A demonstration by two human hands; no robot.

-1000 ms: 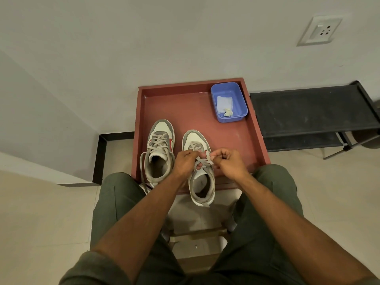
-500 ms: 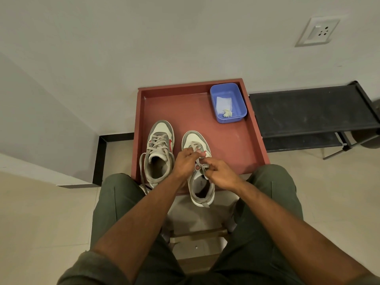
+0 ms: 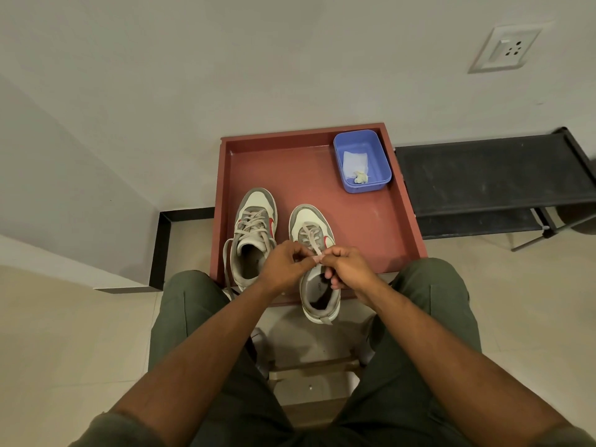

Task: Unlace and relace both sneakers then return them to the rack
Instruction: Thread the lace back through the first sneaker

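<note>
Left hand (image 3: 283,266) and right hand (image 3: 346,269) meet over the right sneaker (image 3: 317,266) — fingertips of both pinched on one lace (image 3: 315,245), which runs up from the eyelets. Left of the fingers, the other sneaker (image 3: 254,233) sits laced on the red tray (image 3: 371,221). Beyond them — a blue tub (image 3: 362,161); the black rack (image 3: 490,175) stands well to their right.

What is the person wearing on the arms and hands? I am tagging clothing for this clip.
Both hands are bare: the left hand and the right hand show no gloves, rings or watch. The forearms are uncovered too. A dark olive-green sleeve shows only near the left elbow, at the picture's bottom edge, matching the green trousers.
</note>
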